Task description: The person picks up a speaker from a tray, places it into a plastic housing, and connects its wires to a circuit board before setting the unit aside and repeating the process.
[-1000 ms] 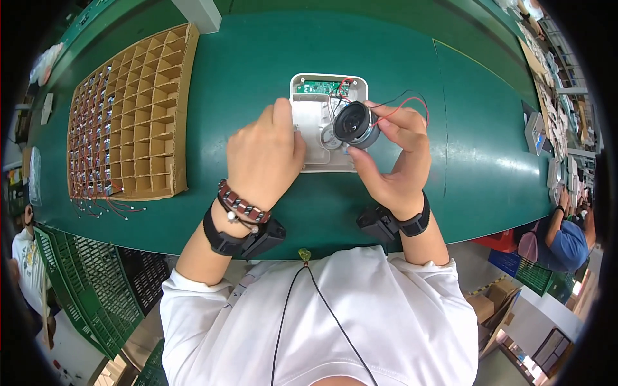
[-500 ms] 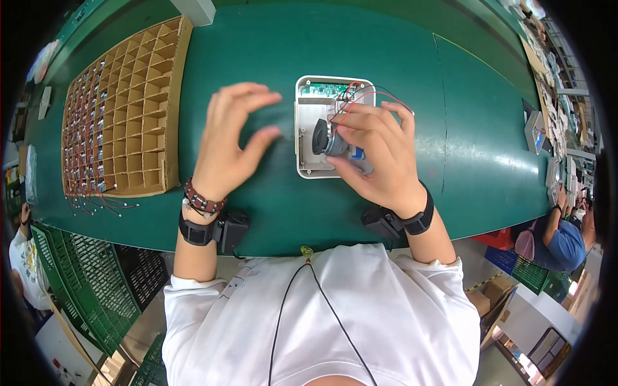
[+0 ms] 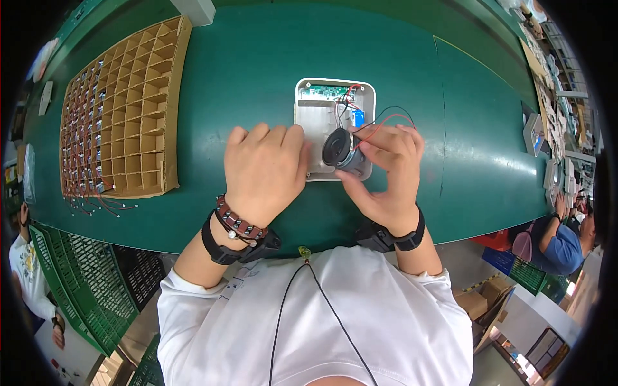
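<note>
A white plastic housing point(image 3: 317, 116) lies open on the green table, holding a green circuit board point(image 3: 325, 91) along its far end and a blue component point(image 3: 358, 118) on its right side. My right hand point(image 3: 389, 164) grips a round black speaker point(image 3: 336, 148) between thumb and fingers, tilted over the near part of the housing. Red and black wires point(image 3: 386, 119) loop from the speaker area to the board. My left hand point(image 3: 265, 161) is closed, knuckles up, with its thumb side against the housing's left edge. Its curled fingertips are hidden, so what they hold does not show.
At the left stands a divided cardboard box point(image 3: 138, 122), its left cells filled with wired parts and leads hanging out near its front. Green crates point(image 3: 84, 276) stand beyond the table's front edge at left. Grey-white devices point(image 3: 534, 133) lie at far right, where a co-worker point(image 3: 560, 248) sits.
My left hand has moved right and nearer me, from spread fingers to a closed shape at the housing. The speaker in my right hand has turned its black front upward and shifted slightly right.
</note>
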Tool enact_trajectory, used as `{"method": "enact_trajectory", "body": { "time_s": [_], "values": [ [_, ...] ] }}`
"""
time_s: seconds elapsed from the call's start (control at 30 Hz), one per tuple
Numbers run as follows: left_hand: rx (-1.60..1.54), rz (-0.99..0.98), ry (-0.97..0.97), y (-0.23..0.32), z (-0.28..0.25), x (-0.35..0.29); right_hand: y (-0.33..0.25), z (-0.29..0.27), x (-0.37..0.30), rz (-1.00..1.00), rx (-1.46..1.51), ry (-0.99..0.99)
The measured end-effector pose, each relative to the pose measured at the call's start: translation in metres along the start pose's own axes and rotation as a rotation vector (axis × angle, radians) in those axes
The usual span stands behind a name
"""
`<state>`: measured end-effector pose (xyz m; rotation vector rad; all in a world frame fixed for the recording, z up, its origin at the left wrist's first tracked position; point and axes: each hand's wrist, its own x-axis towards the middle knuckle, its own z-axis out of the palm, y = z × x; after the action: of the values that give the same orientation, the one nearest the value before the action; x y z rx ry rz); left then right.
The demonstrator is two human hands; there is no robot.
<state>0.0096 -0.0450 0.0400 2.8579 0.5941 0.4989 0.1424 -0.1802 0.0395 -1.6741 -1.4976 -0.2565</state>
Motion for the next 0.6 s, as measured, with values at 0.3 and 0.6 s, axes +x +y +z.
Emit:
{"method": "enact_trajectory", "body": {
  "time_s": [0.3, 0.6],
  "values": [
    [0.091, -0.075, 0.165, -0.029, -0.018, 0.007, 0.006, 0.002, -0.003, 0.000, -0.018, 0.036],
    [-0.410, -0.429, 0.669, -0.090, -0.070, -0.007, 0.006, 0.001, 0.000, -0.004, -0.031, -0.084]
  ]
}}
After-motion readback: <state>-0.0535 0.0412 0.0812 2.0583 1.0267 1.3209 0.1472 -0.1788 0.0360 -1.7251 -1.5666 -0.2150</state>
